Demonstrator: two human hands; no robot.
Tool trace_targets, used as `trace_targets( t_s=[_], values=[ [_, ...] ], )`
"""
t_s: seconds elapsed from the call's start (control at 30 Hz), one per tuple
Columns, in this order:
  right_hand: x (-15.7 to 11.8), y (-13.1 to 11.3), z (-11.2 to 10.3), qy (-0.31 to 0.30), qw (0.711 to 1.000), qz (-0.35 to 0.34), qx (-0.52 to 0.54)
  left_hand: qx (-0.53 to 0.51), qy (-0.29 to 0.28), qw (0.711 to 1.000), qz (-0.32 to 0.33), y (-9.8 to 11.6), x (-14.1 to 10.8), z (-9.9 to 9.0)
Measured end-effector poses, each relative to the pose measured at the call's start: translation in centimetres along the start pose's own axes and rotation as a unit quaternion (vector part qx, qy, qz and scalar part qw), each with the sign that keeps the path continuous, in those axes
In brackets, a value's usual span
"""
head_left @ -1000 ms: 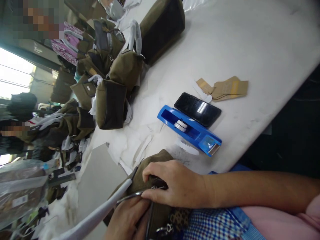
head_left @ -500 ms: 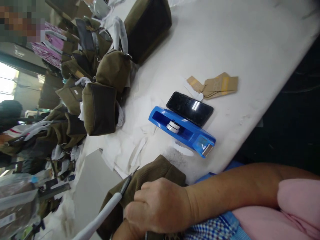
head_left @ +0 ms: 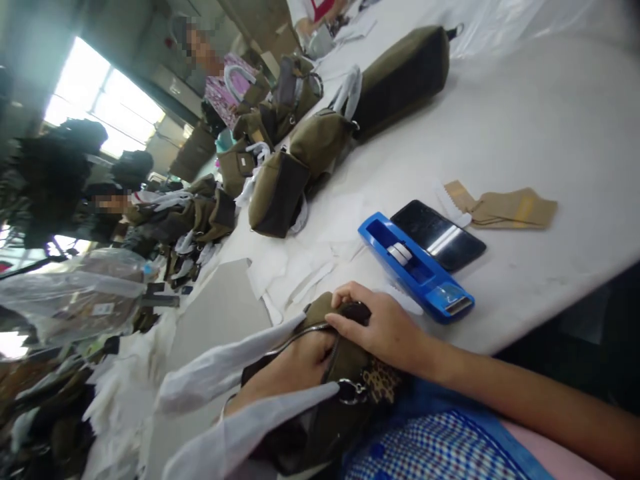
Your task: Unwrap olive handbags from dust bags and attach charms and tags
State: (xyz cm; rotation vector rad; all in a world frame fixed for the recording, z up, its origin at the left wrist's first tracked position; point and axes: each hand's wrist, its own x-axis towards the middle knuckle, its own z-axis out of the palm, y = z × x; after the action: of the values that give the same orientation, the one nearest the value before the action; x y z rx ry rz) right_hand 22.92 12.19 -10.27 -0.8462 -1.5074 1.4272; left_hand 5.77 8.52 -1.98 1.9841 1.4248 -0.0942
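In front of my blue checked apron lies an olive-green handbag [head_left: 345, 420] with its zipped top spread open. White-wrapped handles [head_left: 240, 353] stick out to the left. My left hand [head_left: 313, 350] reaches into the bag past the zipper; its fingers are hidden inside. At the far end of the opening, my right hand [head_left: 380, 323] grips the bag's edge between thumb and fingers. A metal ring [head_left: 351, 392] and a leopard-print piece [head_left: 383, 381] show on the near side.
Beyond the bag sit a blue tape dispenser [head_left: 417, 270], a black phone [head_left: 440, 233] and brown paper tags [head_left: 515, 208]. More olive bags [head_left: 283, 193] line the table's far side. A grey board [head_left: 215, 313] lies at left. Other people stand further back.
My right hand has moved from a closed position over the bag to its opening edge. The bag has turned so its zipped mouth shows, with my left hand in it. The view has tilted.
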Motion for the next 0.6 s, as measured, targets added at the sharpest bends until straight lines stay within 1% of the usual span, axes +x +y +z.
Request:
trace_targets(
  t_s=[0.03, 0.07, 0.13, 0.17, 0.2, 0.23, 0.3, 0.33, 0.4, 0.5, 0.6],
  values=[
    [-0.2, 0.0, -0.1, 0.001, 1.000, -0.002, -0.013, -0.007, 0.008, 1.000, 0.019, -0.2, -1.3, -0.4],
    [-0.4, 0.0, -0.1, 0.004, 1.000, -0.005, -0.027, -0.008, 0.030, 0.999, 0.030, -0.4, -2.7, -0.7],
    [-0.8, 0.0, 0.1, 0.010, 0.998, -0.009, -0.055, 0.007, 0.088, 0.996, 0.015, -1.0, -5.5, -0.4],
    [-1.1, 0.0, 0.2, 0.013, 0.997, -0.011, -0.070, 0.020, 0.099, 0.995, 0.000, -1.2, -6.7, 0.1],
    [-1.3, 0.0, 0.4, 0.013, 0.996, -0.013, -0.084, 0.031, 0.091, 0.995, -0.007, -1.5, -7.6, 0.8],
    [-1.5, 0.0, 0.6, 0.012, 0.995, -0.018, -0.098, 0.043, 0.067, 0.997, -0.004, -1.9, -8.2, 1.8],
    [-1.8, 0.0, 1.1, 0.005, 0.992, -0.032, -0.123, 0.076, 0.021, 0.997, 0.017, -2.5, -8.2, 3.9],
    [-1.9, 0.0, 1.4, 0.004, 0.990, -0.038, -0.133, 0.094, 0.015, 0.995, 0.031, -2.9, -7.7, 4.9],
    [-2.0, 0.1, 1.8, 0.007, 0.988, -0.040, -0.150, 0.126, 0.020, 0.990, 0.054, -3.8, -6.5, 6.2],
    [-1.8, 0.1, 1.7, 0.012, 0.986, -0.032, -0.161, 0.159, 0.035, 0.984, 0.079, -5.0, -5.3, 6.8],
    [-1.7, -0.3, 1.1, 0.002, 0.988, -0.019, -0.151, 0.169, 0.076, 0.979, 0.086, -5.4, -5.5, 6.4]
  ],
)
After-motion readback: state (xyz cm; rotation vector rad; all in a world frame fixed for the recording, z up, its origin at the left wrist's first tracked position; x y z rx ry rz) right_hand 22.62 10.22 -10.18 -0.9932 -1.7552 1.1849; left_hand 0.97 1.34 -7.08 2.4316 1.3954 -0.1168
